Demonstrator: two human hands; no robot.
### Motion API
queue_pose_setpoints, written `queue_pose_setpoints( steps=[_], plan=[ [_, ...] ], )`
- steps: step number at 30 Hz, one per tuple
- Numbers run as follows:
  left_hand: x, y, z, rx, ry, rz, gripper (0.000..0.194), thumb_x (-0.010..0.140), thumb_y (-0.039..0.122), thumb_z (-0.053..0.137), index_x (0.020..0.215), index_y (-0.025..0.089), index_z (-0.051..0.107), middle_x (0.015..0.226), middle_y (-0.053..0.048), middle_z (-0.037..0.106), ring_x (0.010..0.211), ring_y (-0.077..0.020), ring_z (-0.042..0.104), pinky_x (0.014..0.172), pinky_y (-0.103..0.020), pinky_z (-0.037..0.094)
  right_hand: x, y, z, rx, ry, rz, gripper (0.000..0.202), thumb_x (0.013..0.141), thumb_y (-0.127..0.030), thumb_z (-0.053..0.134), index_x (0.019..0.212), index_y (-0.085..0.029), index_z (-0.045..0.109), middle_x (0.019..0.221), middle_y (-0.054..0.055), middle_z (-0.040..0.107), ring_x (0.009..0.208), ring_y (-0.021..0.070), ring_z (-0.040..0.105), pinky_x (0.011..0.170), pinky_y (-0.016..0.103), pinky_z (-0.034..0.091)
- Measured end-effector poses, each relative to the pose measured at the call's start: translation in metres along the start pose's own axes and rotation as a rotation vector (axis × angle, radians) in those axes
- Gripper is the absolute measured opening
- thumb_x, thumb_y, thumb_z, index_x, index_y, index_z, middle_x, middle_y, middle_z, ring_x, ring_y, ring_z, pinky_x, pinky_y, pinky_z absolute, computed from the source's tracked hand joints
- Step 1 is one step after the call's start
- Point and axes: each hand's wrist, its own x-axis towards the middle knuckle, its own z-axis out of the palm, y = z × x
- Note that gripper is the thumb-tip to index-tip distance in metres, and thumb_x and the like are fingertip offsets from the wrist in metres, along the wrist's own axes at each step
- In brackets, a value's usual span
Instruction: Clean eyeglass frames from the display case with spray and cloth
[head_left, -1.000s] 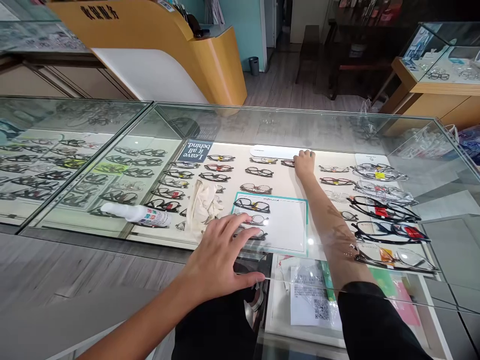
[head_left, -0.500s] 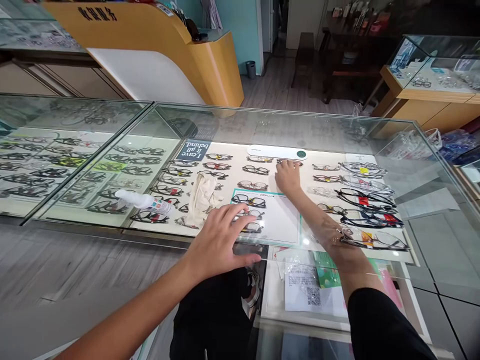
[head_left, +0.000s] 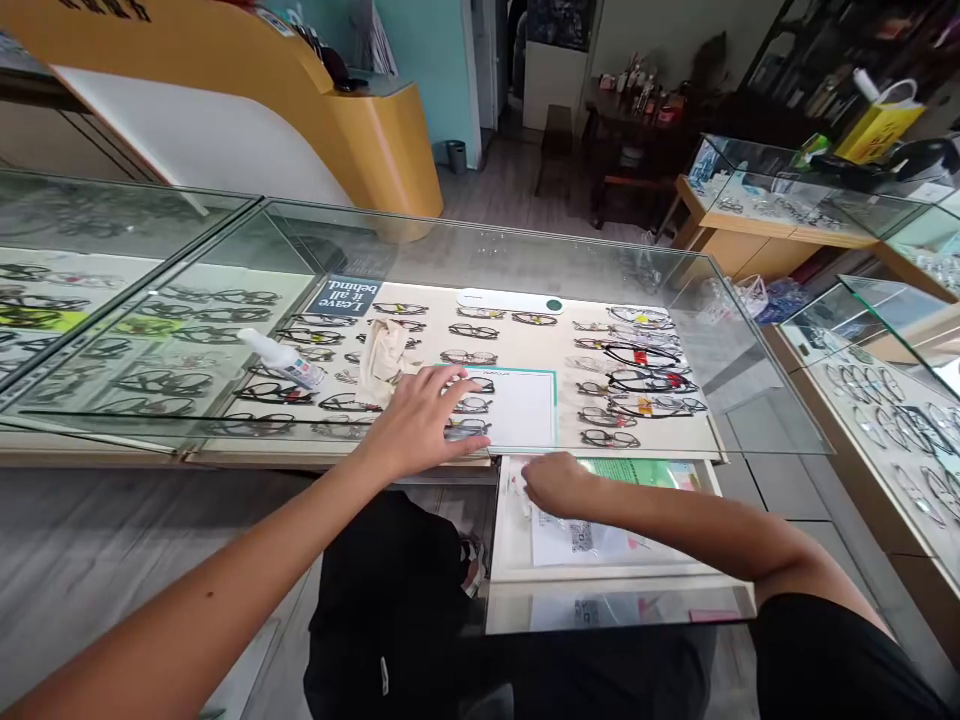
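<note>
My left hand (head_left: 420, 425) rests with spread fingers at the near edge of the glass display case (head_left: 450, 235), above several eyeglasses (head_left: 472, 404). No object shows in its grip. My right hand (head_left: 556, 485) is curled over the left part of the open drawer (head_left: 506, 545), its fingers bent down and mostly hidden. Anything inside it is out of sight. Papers (head_left: 581, 538) with a printed code and a green sheet (head_left: 637, 470) lie in the drawer. On the case, left of my left hand, are a cream cloth (head_left: 382, 360) and a white bottle (head_left: 281, 358).
Rows of eyeglasses (head_left: 641, 380) fill the case's right side. A white sheet with a teal border (head_left: 525, 405) lies inside. More showcases (head_left: 885, 400) stand to the right, and a wooden counter (head_left: 390, 150) is beyond. My legs are below the near edge.
My right hand has drawn back from the eyeglasses in the far row to the drawer. That pair lies in the row. My left hand stays spread in place. The view has swung right.
</note>
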Motion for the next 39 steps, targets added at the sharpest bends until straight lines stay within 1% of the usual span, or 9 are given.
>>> queue_pose_setpoints(
  steps=[2, 5, 8, 11, 13, 17, 22, 32, 39],
  plan=[
    [0.001, 0.0, 0.0, 0.005, -0.001, -0.003, 0.084, 0.089, 0.087, 0.056, 0.143, 0.024, 0.064, 0.154, -0.019, 0.055, 0.138, -0.0435, 0.051, 0.115, -0.063, 0.04, -0.036, -0.008, -0.019, 0.019, -0.133, -0.075, 0.028, 0.102, -0.039, 0.065, 0.105, -0.017, 0.082, 0.098, 0.012, 0.083, 0.088, 0.0264, 0.075, 0.068, 0.033, 0.048],
    [0.003, 0.001, -0.001, 0.009, -0.016, -0.015, 0.087, 0.089, 0.09, 0.052, 0.142, 0.023, 0.065, 0.156, -0.019, 0.054, 0.138, -0.0437, 0.051, 0.114, -0.063, 0.04, -0.078, 0.0, -0.074, 0.225, -0.354, -0.331, 0.027, 0.103, -0.045, 0.064, 0.107, -0.026, 0.082, 0.096, 0.004, 0.083, 0.083, 0.0209, 0.073, 0.067, 0.03, 0.043],
    [0.003, 0.003, -0.001, 0.025, -0.013, -0.016, 0.088, 0.09, 0.09, 0.049, 0.143, 0.022, 0.065, 0.158, -0.02, 0.053, 0.142, -0.0436, 0.05, 0.117, -0.063, 0.038, -0.094, 0.035, -0.141, 0.291, -0.06, -0.287, 0.026, 0.103, -0.04, 0.062, 0.103, -0.023, 0.082, 0.101, 0.003, 0.083, 0.084, 0.0177, 0.072, 0.071, 0.028, 0.044],
    [0.003, 0.004, 0.002, 0.051, 0.018, -0.027, 0.097, 0.09, 0.091, 0.047, 0.157, 0.021, 0.055, 0.168, -0.02, 0.044, 0.155, -0.0442, 0.039, 0.126, -0.063, 0.03, -0.084, 0.093, -0.188, 0.162, 0.336, 0.007, 0.025, 0.103, -0.035, 0.06, 0.113, -0.023, 0.08, 0.111, 0.007, 0.081, 0.093, 0.0205, 0.071, 0.076, 0.029, 0.045],
    [0.004, 0.004, 0.004, 0.063, 0.016, -0.033, 0.107, 0.09, 0.092, 0.046, 0.167, 0.019, 0.042, 0.177, -0.018, 0.032, 0.164, -0.0427, 0.026, 0.132, -0.061, 0.023, -0.07, 0.138, -0.203, 0.008, 0.454, 0.231, 0.025, 0.102, -0.031, 0.06, 0.112, -0.02, 0.081, 0.114, 0.009, 0.08, 0.096, 0.0236, 0.07, 0.081, 0.032, 0.047],
    [0.007, 0.003, 0.006, 0.073, -0.041, -0.031, 0.113, 0.091, 0.093, 0.041, 0.173, 0.016, 0.032, 0.183, -0.014, 0.016, 0.17, -0.0375, 0.011, 0.137, -0.054, 0.014, -0.044, 0.21, -0.2, -0.204, 0.519, 0.501, 0.027, 0.096, -0.028, 0.069, 0.118, -0.017, 0.081, 0.13, 0.016, 0.073, 0.121, 0.0328, 0.063, 0.1, 0.04, 0.048],
    [0.009, 0.003, 0.003, 0.069, -0.103, -0.06, 0.113, 0.09, 0.094, 0.041, 0.173, 0.018, 0.031, 0.183, -0.011, 0.017, 0.171, -0.0371, 0.011, 0.138, -0.054, 0.012, -0.026, 0.247, -0.179, -0.214, 0.488, 0.581, 0.025, 0.092, -0.027, 0.073, 0.111, -0.013, 0.082, 0.127, 0.02, 0.073, 0.124, 0.0363, 0.059, 0.105, 0.048, 0.047],
    [0.009, 0.003, 0.0, 0.059, -0.113, -0.076, 0.112, 0.089, 0.094, 0.044, 0.173, 0.02, 0.032, 0.183, -0.01, 0.019, 0.17, -0.0378, 0.013, 0.137, -0.055, 0.015, -0.013, 0.249, -0.165, -0.18, 0.512, 0.628, 0.024, 0.095, -0.017, 0.063, 0.105, -0.012, 0.083, 0.121, 0.022, 0.075, 0.12, 0.0348, 0.062, 0.108, 0.053, 0.043],
    [0.009, 0.002, 0.002, 0.062, -0.112, -0.072, 0.113, 0.089, 0.095, 0.043, 0.173, 0.02, 0.032, 0.183, -0.011, 0.019, 0.17, -0.0374, 0.012, 0.137, -0.055, 0.014, -0.044, 0.214, -0.188, -0.209, 0.681, 0.532, 0.024, 0.097, -0.021, 0.059, 0.107, -0.016, 0.08, 0.124, 0.018, 0.072, 0.12, 0.0364, 0.059, 0.102, 0.049, 0.045]
  ],
)
